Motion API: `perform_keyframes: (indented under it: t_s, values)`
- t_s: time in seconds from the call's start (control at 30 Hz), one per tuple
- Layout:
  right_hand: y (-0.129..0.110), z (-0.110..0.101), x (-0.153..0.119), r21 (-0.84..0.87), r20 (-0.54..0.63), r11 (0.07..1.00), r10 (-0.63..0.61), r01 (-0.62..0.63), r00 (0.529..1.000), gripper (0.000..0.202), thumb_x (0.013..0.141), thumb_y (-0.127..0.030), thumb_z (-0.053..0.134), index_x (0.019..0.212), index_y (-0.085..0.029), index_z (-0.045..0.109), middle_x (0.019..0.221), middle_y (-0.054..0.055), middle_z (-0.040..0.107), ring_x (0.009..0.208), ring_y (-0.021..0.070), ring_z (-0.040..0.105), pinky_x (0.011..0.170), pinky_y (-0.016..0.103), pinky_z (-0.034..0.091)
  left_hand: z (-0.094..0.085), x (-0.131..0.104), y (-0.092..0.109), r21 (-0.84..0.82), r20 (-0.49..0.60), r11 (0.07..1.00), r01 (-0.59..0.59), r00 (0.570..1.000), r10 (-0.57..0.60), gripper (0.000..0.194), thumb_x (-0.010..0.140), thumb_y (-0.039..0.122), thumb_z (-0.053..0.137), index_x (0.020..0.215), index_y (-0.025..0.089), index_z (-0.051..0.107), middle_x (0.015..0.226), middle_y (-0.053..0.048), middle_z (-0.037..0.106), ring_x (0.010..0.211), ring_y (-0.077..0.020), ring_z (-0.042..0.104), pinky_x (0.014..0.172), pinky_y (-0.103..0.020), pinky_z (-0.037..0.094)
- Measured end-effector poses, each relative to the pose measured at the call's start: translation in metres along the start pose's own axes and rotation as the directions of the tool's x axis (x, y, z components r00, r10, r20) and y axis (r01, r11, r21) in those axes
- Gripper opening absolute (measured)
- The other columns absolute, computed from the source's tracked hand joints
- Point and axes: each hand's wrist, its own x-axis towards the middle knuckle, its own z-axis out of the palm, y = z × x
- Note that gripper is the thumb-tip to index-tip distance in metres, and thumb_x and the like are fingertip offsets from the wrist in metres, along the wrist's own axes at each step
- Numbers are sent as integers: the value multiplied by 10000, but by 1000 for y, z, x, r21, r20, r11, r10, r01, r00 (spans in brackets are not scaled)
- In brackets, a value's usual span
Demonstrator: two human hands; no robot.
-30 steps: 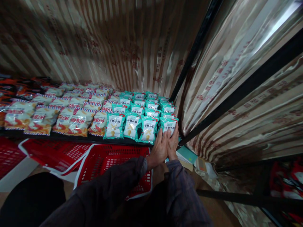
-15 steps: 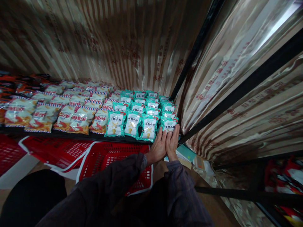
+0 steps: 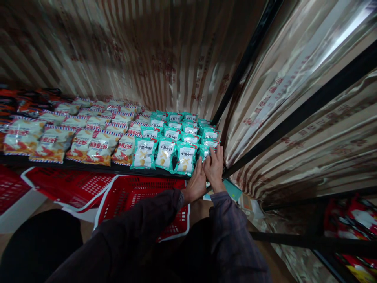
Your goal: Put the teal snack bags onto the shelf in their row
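Observation:
In the head view, several green-edged snack bags (image 3: 186, 158) stand in rows at the right end of a black shelf (image 3: 97, 167). My right hand (image 3: 215, 169) lies over the front of the rightmost snack bag (image 3: 204, 151), fingers stretched out and slightly bent on its face. Beside it, my left hand (image 3: 196, 184) rests against the same bag's lower left, its fingers extended. The two hands touch or nearly touch and cover most of that bag. Neither is wrapped round anything.
White-and-orange snack bags (image 3: 101, 147) fill the shelf's middle, with dark orange packets (image 3: 29, 103) farther left. Red baskets (image 3: 129, 198) sit below. A black post (image 3: 244, 63) and a slanting bar (image 3: 294, 114) frame the right, with striped curtains (image 3: 165, 51) behind.
My right hand has moved up over the front right bag, its fingers now spread more and covering the label. My left hand stays nearly in place, low at the bag's left.

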Motion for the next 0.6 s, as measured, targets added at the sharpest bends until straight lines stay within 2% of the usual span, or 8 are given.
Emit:
perform_keyframes:
  t_s: [0.17,0.3,0.43,0.5,0.6]
  values:
    - [-3,2,6,-49,28,999,24,-23,999,427,912,-230,406,1285,-136,592,1521,176,391,1482,311,202,1134,615,282,3,0,3,-13,-16,1000,19,1000,-19,838,858,286,576,1519,109,94,1619,-205,-51,1495,-320,-43,1216,-526,183]
    - [2,-3,10,-47,104,999,24,-19,994,420,914,-222,402,1265,-121,610,1492,183,433,1474,315,219,1134,605,295,0,-1,3,-20,6,999,33,999,-32,829,828,133,526,1525,113,77,1621,-197,-41,1498,-308,-17,1216,-521,196]
    - [16,-15,20,-62,187,998,-14,26,982,404,888,-208,434,1222,-106,636,1460,176,465,1449,314,276,1156,574,287,-4,-2,1,-18,39,1000,6,999,-5,871,769,11,431,1536,146,40,1632,-140,-59,1489,-281,-90,1219,-518,185]
    - [21,-20,26,-70,233,996,-42,59,972,406,866,-178,448,1218,-111,638,1417,171,507,1407,301,357,1168,565,272,-3,-1,1,-11,40,1000,3,999,-3,881,754,-11,385,1536,163,20,1634,-113,-80,1481,-265,-120,1218,-517,179]
    - [25,-23,34,-96,281,990,-77,107,957,438,817,-111,457,1217,-107,635,1390,180,523,1369,302,408,1169,569,262,0,0,0,19,53,1000,-9,999,8,879,734,-20,382,1525,108,22,1620,-165,-112,1475,-283,-124,1215,-520,173]
